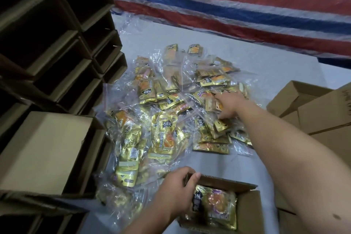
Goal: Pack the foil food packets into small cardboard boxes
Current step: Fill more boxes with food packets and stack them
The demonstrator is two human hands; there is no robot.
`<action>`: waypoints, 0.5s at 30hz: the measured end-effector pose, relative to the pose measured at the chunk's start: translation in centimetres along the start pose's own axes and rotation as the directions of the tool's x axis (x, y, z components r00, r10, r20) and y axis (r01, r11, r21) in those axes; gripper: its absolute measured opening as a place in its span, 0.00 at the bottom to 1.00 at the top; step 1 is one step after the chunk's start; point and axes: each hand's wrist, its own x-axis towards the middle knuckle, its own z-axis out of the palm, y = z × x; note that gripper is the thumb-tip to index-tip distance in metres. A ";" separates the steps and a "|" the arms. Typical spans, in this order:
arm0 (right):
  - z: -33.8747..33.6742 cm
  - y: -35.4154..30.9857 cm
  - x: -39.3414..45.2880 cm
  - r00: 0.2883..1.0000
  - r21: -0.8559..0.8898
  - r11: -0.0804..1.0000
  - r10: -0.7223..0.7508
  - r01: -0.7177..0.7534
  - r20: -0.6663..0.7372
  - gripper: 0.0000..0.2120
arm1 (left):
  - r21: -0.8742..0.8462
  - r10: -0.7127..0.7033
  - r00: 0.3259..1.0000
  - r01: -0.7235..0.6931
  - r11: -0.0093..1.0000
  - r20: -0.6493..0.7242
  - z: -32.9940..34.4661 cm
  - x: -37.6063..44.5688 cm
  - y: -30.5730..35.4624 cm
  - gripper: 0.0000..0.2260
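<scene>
a: what's the risk here?

b: the left hand [177, 189] has its fingers curled over the far rim of the small open box [247, 213], thumb on the outside, steadying it. if that hold slips as the next bag comes in, i'd expect the box to skid or tip on the smooth grey sheet [266, 59].

a: and the right hand [230, 103]?

b: it's out on the heap of foil packets [165, 135], fingers bent down onto a clear-bagged bundle. whether it has truly closed on one i cannot tell. the slippery plastic could drag neighbours along or let the bundle slide out.

a: where's the packed one?

b: one bagged foil packet [215, 206] lies flat in the box, just below and right of the left hand's fingertips. its long axis seems to run from the gripped rim back toward the person, printed face up; which end is the top i can't tell.

a: anything else?

b: stacked empty cartons [57, 43] crowd the side beyond the left hand.
</scene>
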 end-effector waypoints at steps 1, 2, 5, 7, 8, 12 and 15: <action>0.3 0.1 -0.5 1.000 0.067 0.998 0.014 -0.015 0.014 0.39 | 0.000 -0.001 1.000 0.001 1.000 -0.003 0.0 -0.1 0.0 0.11; 0.4 0.3 -1.1 0.999 0.130 0.991 0.028 -0.031 0.023 0.41 | -0.003 -0.002 1.000 0.002 1.000 -0.006 0.0 -0.1 0.1 0.12; 0.8 1.1 -2.5 0.998 0.266 0.962 0.066 -0.062 -0.005 0.44 | -0.009 -0.012 1.000 0.012 1.000 -0.016 0.0 -0.2 0.3 0.11; 1.2 1.2 -3.5 0.995 0.375 0.923 0.096 -0.085 -0.012 0.45 | -0.021 -0.024 0.999 0.023 1.000 -0.023 0.0 -0.3 0.3 0.10; 1.4 1.2 -3.9 0.995 0.409 0.908 0.102 -0.091 -0.004 0.45 | -0.029 -0.031 0.999 0.031 0.999 -0.022 0.0 -0.4 0.3 0.10; 3.1 0.7 -5.4 0.987 0.421 0.897 0.159 -0.135 -0.021 0.44 | -0.031 -0.040 0.999 0.039 0.999 -0.017 0.1 -0.6 0.5 0.10; 4.6 0.1 -6.0 0.968 0.413 0.900 0.213 -0.140 -0.136 0.42 | -0.021 -0.037 0.999 0.037 0.999 -0.025 0.2 -0.8 0.4 0.11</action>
